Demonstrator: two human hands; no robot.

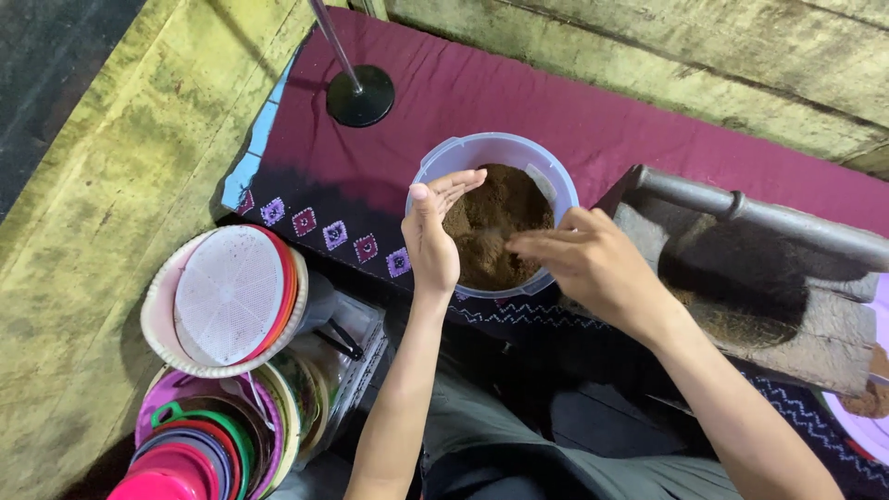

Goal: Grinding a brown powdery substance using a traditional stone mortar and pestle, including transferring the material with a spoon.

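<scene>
Tub (552, 176): translucent bluish plastic, smooth, faintly glossy at the rim. Contents: brown powder (495, 222), matt, fine-grained, clumping in places. Cloth (519, 93): maroon woven fabric, matt, with a dark border carrying small embroidered purple and white squares. Grinding stone (741, 278): grey, rough, pitted, dusted with brown residue; its roller (769, 215) looks like the same dull stone. Walls (102, 213): coarse, weathered, yellow-green stained surface. Stand base (360, 95): black, smooth, with a shiny metal rod. Stacked sieves and plates (231, 296): coloured plastic, smooth, the white one perforated.
</scene>
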